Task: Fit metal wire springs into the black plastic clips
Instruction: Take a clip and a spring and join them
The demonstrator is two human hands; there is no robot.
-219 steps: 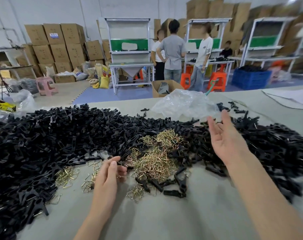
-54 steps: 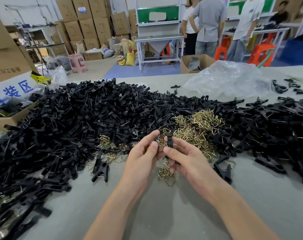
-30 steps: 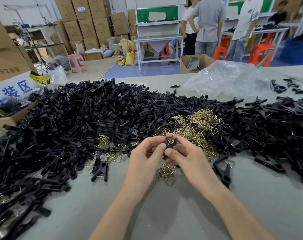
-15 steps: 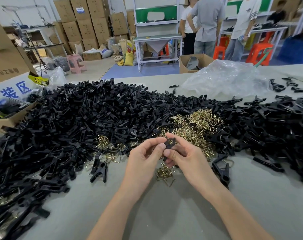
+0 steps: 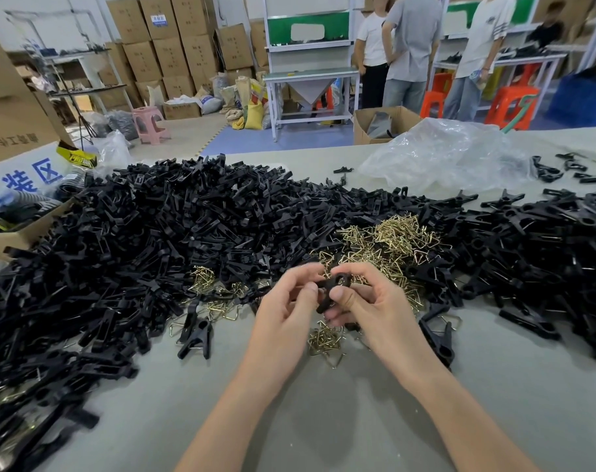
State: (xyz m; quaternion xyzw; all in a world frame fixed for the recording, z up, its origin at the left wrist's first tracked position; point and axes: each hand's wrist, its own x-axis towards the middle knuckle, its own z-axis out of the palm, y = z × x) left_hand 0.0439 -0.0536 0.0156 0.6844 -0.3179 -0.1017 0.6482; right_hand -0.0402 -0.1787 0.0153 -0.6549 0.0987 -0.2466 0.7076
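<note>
Both hands meet above the grey table (image 5: 323, 420), holding one black plastic clip (image 5: 334, 289) between them. My right hand (image 5: 371, 308) pinches the clip with thumb and fingers curled round it. My left hand (image 5: 289, 308) pinches the clip's left end with its fingertips. Whether a spring sits in this clip is hidden by the fingers. A heap of brass-coloured wire springs (image 5: 388, 243) lies just behind the hands, and a small cluster of springs (image 5: 325, 340) lies below them. A big pile of black clips (image 5: 153, 233) covers the table's left and middle.
More black clips (image 5: 545, 247) are heaped on the right. A crumpled clear plastic bag (image 5: 453, 158) lies at the back right. A cardboard box (image 5: 14, 137) stands at the table's left edge. Single clips (image 5: 196, 335) lie near the hands. Several people stand at workbenches beyond.
The hands stay together in the same spot. The clip between them has turned a little, from upright to slanted, and the fingers have shifted on it.
</note>
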